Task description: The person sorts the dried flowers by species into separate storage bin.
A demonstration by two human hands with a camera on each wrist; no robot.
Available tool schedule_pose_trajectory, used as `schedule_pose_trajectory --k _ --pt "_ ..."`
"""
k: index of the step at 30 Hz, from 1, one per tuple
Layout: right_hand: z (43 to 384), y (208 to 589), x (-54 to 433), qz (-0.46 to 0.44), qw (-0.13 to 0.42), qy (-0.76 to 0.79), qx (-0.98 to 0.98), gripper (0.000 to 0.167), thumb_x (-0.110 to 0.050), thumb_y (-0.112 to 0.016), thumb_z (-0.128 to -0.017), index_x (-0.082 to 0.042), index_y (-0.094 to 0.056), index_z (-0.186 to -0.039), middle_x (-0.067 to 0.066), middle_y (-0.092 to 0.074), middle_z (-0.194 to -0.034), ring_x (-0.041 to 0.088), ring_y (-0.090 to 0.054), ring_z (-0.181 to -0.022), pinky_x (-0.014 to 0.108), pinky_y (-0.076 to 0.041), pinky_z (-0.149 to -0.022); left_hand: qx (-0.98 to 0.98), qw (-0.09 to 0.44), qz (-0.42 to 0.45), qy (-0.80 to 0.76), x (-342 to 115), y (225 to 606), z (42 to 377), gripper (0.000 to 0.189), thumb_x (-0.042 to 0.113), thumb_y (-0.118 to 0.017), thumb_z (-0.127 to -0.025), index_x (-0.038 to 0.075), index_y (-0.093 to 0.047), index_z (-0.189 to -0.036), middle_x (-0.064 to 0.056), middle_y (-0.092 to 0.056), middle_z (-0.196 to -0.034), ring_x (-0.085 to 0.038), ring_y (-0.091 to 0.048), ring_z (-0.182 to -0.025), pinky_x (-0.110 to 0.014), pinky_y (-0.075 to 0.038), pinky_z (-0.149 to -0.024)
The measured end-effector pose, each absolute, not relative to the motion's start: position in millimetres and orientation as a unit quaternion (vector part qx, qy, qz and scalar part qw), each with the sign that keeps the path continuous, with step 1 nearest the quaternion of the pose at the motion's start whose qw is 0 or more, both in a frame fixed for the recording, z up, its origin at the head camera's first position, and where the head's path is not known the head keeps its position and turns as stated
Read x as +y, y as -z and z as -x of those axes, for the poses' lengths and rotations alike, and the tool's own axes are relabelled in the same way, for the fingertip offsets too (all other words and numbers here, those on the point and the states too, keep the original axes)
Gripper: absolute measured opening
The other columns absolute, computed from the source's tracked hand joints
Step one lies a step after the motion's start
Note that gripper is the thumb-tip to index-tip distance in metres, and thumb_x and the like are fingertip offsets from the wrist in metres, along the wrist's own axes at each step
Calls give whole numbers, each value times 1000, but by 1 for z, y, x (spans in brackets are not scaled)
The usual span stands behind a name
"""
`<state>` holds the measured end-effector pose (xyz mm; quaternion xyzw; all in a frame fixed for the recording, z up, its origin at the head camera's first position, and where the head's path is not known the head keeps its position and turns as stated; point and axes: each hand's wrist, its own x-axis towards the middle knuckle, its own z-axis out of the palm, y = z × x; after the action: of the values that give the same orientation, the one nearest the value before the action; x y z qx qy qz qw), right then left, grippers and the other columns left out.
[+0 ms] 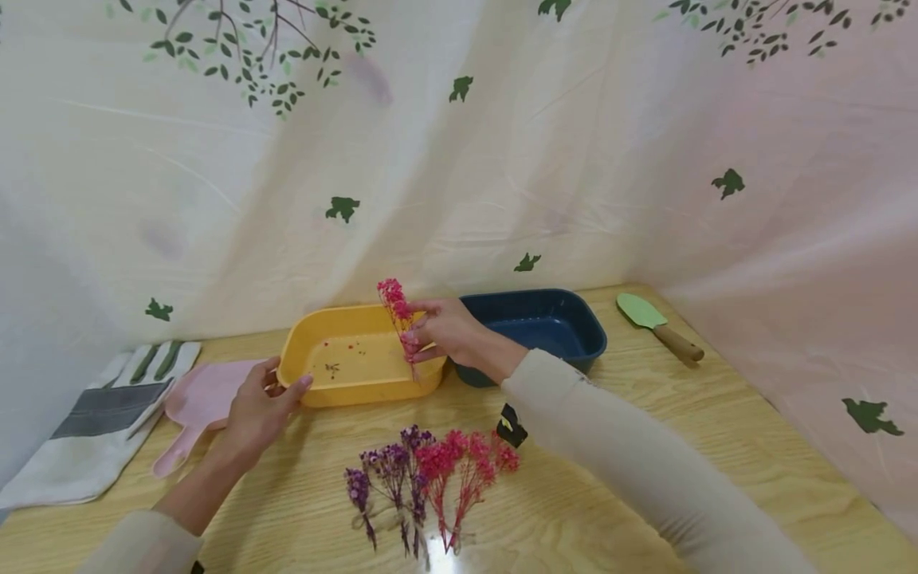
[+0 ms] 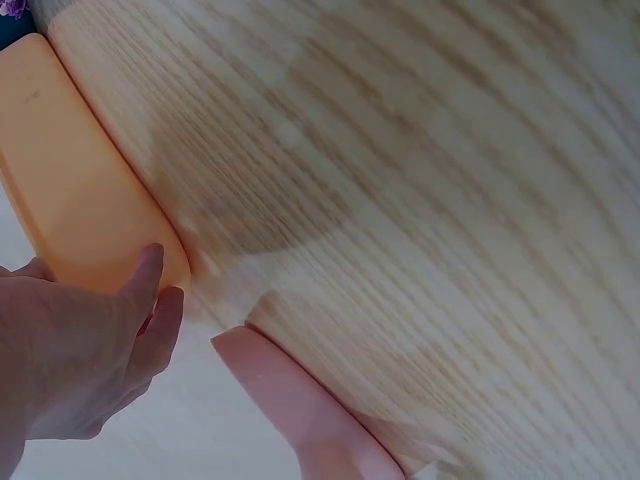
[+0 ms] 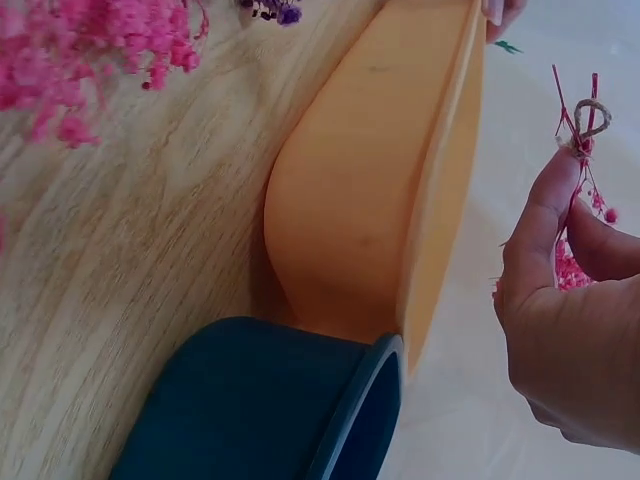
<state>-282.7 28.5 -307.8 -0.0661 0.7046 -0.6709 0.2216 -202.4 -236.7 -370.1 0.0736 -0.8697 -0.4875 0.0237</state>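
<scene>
My right hand (image 1: 459, 339) pinches a small bunch of pink dried flowers (image 1: 393, 293) over the right end of a yellow tub (image 1: 366, 393). Blossoms point up and away in the head view, and the right wrist view shows twine (image 3: 592, 118) round the stems. At the tub's left end, my left hand (image 1: 256, 410) holds the rim between thumb and fingers. Small dark and pink bits lie on the tub's floor. In front of it on the table are purple dried flower bunches (image 1: 390, 470) and, beside them, more pink dried flowers (image 1: 462, 462), also tied.
A dark blue tub (image 1: 531, 331) stands against the yellow one's right end. Farther right lies a green trowel (image 1: 641, 311) with a wooden handle. A pink dustpan (image 1: 204, 391) and grey-white gloves (image 1: 107, 438) lie at left. A printed cloth (image 1: 430, 159) hangs behind the table.
</scene>
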Motion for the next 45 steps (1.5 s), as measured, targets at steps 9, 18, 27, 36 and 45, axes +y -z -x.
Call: schedule_pose_trajectory --k 9,18,27,36,45 --pt "299 313 11 33 223 661 716 58 13 -54 -89 -6 -45 -143 14 -62 -94 19 -61 -74 36 -60 -69 -867 19 -74 492 -237 371 202 81 35 -58 -96 -7 -15 -149 -34 -35 -142 -40 -48 -122 -22 -56 -80" --pt "303 319 -1 42 235 643 728 59 11 -58 -89 -4 -42 -144 16 -65 -93 20 -61 -69 32 -60 -64 -869 20 -78 489 -238 370 203 81 36 -58 -96 -7 -15 -149 -35 -36 -141 -40 -48 -121 -23 -56 -79" --pt "296 315 2 98 213 638 733 60 7 -61 -90 2 -38 -145 25 -58 -122 41 -60 -107 45 -54 -89 -871 17 -79 484 -238 371 205 84 39 -58 -95 -6 -14 -150 -34 -33 -143 -39 -47 -122 -25 -56 -81" --pt "264 319 38 116 178 606 767 50 -12 -63 -94 -2 -46 -140 20 -63 -111 34 -65 -97 39 -58 -81 -876 13 -82 475 -238 372 204 84 40 -57 -95 -6 -13 -150 -34 -35 -142 -39 -47 -121 -25 -56 -81" --pt "225 325 78 116 181 632 745 45 -12 -63 -94 -1 -51 -136 21 -64 -107 29 -67 -88 42 -58 -80 -878 20 -85 470 -239 373 204 84 40 -58 -95 -6 -15 -150 -34 -35 -142 -39 -48 -121 -24 -56 -80"
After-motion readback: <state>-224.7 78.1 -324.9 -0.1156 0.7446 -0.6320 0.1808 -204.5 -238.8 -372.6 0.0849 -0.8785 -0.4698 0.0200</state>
